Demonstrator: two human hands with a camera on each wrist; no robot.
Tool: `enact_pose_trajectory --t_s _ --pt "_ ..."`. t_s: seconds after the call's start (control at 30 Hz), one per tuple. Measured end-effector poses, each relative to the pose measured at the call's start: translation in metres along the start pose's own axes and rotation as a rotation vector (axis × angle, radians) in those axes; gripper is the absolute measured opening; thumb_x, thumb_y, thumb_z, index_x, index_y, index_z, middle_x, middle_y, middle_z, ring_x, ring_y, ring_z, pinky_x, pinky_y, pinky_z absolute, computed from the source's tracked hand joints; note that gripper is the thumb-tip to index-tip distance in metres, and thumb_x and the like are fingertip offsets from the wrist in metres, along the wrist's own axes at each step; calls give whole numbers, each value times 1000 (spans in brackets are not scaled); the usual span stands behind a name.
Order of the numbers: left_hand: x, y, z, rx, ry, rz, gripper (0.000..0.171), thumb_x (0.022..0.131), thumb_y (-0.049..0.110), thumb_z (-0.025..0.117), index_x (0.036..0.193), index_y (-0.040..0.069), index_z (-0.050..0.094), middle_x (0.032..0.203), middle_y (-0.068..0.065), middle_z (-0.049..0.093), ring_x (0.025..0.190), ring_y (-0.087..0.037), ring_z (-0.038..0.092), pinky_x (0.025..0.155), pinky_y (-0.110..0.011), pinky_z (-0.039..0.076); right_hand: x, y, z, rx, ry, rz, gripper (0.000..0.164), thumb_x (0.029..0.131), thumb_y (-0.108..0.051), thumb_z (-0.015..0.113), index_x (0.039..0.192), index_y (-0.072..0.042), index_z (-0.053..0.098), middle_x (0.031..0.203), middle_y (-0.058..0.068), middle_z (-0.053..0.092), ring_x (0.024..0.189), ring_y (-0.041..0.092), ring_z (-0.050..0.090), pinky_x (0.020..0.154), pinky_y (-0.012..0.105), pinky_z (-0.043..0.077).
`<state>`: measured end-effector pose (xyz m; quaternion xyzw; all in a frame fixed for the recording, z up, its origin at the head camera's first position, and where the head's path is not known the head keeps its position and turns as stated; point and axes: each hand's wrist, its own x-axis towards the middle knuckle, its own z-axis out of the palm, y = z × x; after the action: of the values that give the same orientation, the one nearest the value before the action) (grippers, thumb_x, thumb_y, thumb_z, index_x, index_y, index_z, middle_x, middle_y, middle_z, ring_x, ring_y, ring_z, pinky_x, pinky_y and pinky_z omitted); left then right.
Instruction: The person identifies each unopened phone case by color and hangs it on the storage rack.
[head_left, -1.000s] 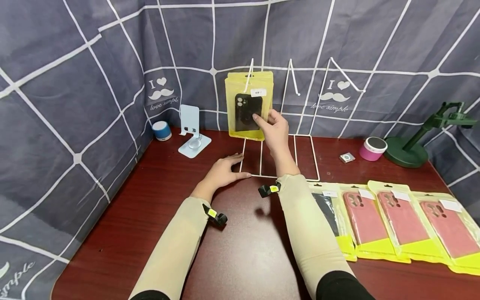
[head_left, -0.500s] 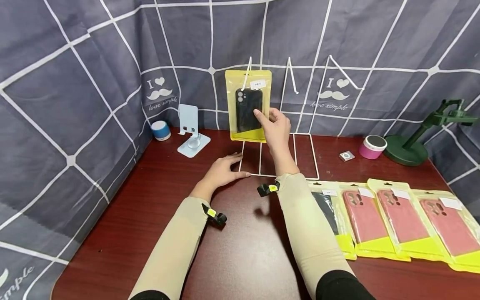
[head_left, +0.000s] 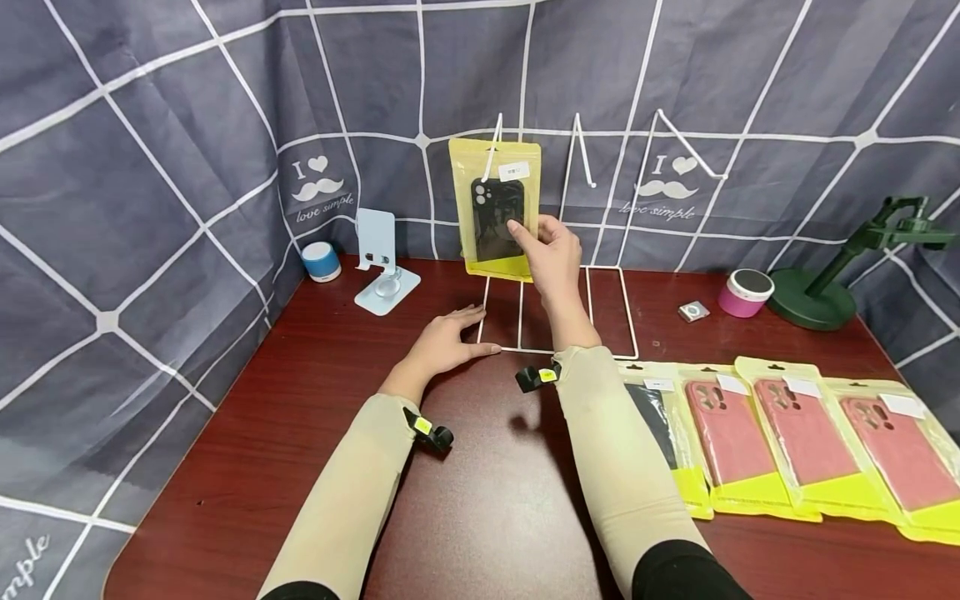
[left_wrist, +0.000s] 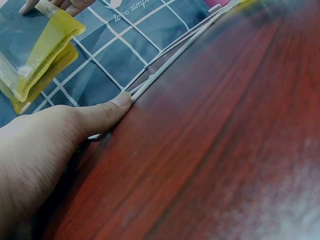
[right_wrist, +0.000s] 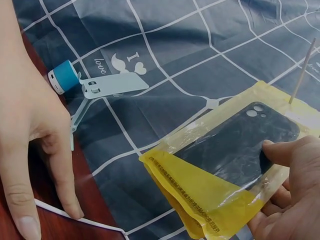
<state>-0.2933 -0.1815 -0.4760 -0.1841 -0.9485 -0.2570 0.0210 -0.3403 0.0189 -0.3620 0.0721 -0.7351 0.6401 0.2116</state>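
My right hand (head_left: pixel 553 254) pinches the lower right edge of a yellow-and-clear zip bag (head_left: pixel 465 179) holding a black phone case (head_left: pixel 497 212), thumb on the front. The bag hangs at the left hook (head_left: pixel 492 158) of a white wire display rack (head_left: pixel 628 312). A second yellow bag edge (left_wrist: pixel 57 75) shows just behind it in the left wrist view. My left hand (head_left: pixel 444 343) rests at the rack's front left base corner, fingers stretched out and thumb (left_wrist: pixel 107 114) on the front wire.
Several bagged phone cases (head_left: pixel 727 433), one dark and the others pink, lie at the right. A pale blue phone stand (head_left: pixel 378 242) and blue speaker (head_left: pixel 322 263) stand at the back left. Back right are a pink speaker (head_left: pixel 742 307), a small silver square device (head_left: pixel 693 312) and a green stand (head_left: pixel 813 292).
The bag's lower end has tilted slightly, its lower left corner shifting right, while my right hand keeps its pinch. My left hand stays at the rack's base.
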Motion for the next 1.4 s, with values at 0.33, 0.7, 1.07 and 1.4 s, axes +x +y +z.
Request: enact_pose_trajectory --t_s 0.33,0.7,1.07,1.4 --pt "0 -1 0 -3 11 10 91 81 72 67 151 17 49 156 -4 44 146 -20 36 117 -43 32 0 -7 -7 -62 -32 -5 34 85 -36 81 104 -9 75 94 4 77 84 9 65 74 25 45" --pt "-1 3 2 -28 2 14 92 80 73 68 151 17 50 156 -4 44 146 -20 36 117 -42 32 -7 -24 -35 8 54 -136 30 85 -31 81 100 -6 75 91 2 77 80 7 70 76 21 53" --pt "-1 1 -1 -29 3 -5 94 79 76 66 151 18 49 156 -5 44 146 -20 36 117 -44 32 -23 -36 -63 -76 -111 -140 32 84 -33 82 101 -6 75 87 2 75 79 12 69 75 23 54" --pt "-2 1 0 -22 -6 -15 94 79 76 66 151 19 48 156 -4 43 146 -20 36 117 -45 31 -31 -38 -102 -152 -155 -117 29 84 -23 83 103 -3 74 90 6 76 81 10 70 73 20 52"
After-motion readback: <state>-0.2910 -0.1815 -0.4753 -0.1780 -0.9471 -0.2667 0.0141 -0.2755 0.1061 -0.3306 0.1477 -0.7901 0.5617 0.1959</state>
